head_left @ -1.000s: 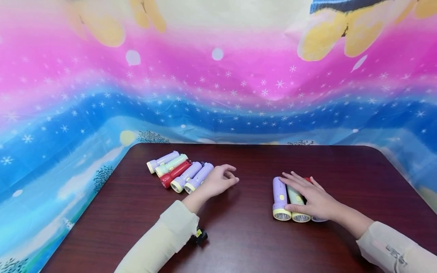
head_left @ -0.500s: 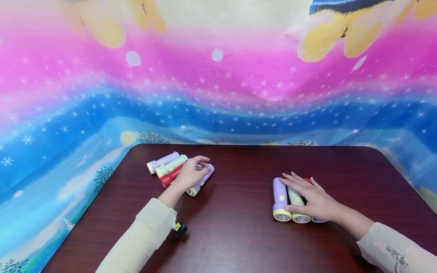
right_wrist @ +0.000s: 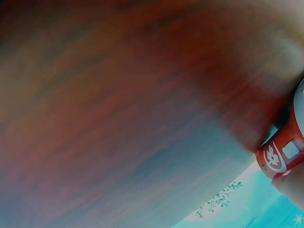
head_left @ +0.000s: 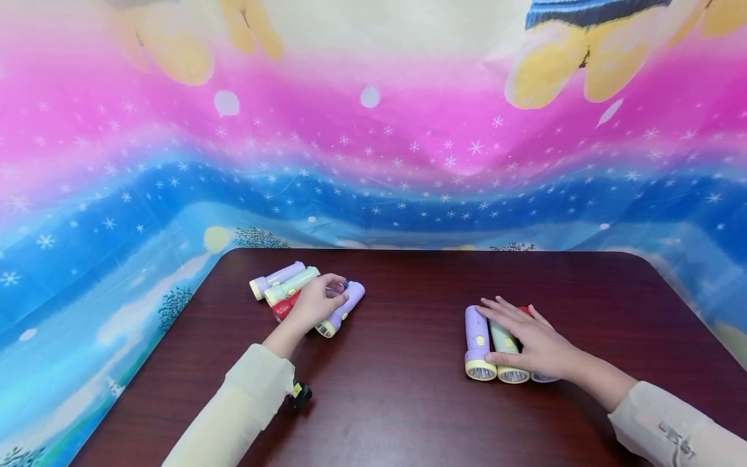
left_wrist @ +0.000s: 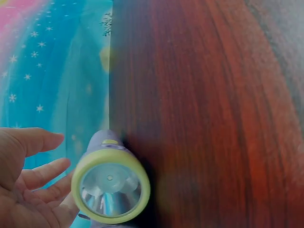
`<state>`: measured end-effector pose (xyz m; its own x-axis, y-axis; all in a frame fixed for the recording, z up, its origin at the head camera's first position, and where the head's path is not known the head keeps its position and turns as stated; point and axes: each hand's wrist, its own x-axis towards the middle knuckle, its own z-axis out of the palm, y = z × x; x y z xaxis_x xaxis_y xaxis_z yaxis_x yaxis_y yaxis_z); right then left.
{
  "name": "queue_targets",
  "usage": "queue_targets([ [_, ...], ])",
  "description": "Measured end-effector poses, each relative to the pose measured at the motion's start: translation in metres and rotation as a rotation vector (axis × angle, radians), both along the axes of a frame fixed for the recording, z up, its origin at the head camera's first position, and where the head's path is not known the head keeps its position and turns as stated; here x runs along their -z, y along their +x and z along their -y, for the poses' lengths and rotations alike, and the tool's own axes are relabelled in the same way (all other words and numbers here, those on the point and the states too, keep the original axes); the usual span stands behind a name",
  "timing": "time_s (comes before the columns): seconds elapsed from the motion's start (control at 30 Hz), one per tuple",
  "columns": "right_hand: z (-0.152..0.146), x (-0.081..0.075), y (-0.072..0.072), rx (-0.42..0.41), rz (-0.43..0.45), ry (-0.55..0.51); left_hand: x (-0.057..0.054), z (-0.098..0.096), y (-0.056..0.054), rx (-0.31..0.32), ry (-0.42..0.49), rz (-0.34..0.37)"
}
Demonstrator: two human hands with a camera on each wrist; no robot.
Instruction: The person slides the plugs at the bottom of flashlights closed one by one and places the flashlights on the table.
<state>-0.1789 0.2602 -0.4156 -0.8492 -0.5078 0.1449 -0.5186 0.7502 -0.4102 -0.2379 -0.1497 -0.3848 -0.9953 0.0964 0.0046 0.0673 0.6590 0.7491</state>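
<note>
My left hand [head_left: 314, 302] lies over a slanted row of flashlights at the table's left, covering part of the red flashlight [head_left: 284, 307] and hiding another beside it. The rightmost purple flashlight [head_left: 345, 310] lies just past its fingertips. The left wrist view has the loose fingers beside a purple flashlight with a yellow rim [left_wrist: 110, 156], with nothing between thumb and fingers. My right hand [head_left: 537, 340] rests spread across a second group: a purple flashlight [head_left: 477, 334], a pale green flashlight [head_left: 503, 338] and a mostly hidden red one, whose red body [right_wrist: 280, 153] appears in the right wrist view.
Farther left in the row lie a purple flashlight [head_left: 277, 279] and a pale green flashlight [head_left: 292, 285]. Both groups are on a dark wooden table [head_left: 403, 402]. A printed curtain [head_left: 373, 162] hangs behind its back edge and along the sides.
My left hand has moved left from the row's right end to above its middle. The rightmost purple flashlight has turned slightly and sits a bit apart. The right hand has stayed in place.
</note>
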Motion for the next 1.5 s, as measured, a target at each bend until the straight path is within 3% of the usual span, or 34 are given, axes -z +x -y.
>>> queue_targets([
  [0.23,0.000,0.000,0.001,0.002,0.006,-0.007,0.006,-0.004,-0.002,0.047,-0.010,-0.017],
  [0.4,0.000,-0.001,0.001,0.005,0.002,0.001,0.008,-0.005,-0.002,0.092,-0.080,0.002],
  [1.0,-0.001,0.000,0.001,0.008,0.000,0.007,0.011,-0.007,-0.005,0.141,-0.234,0.062],
  [1.17,-0.001,-0.001,0.002,0.009,0.005,0.003,0.012,-0.010,-0.007,0.178,-0.247,0.040],
  [1.5,0.000,-0.001,0.001,0.006,0.000,0.003,0.015,-0.008,-0.004,0.169,-0.206,0.025],
])
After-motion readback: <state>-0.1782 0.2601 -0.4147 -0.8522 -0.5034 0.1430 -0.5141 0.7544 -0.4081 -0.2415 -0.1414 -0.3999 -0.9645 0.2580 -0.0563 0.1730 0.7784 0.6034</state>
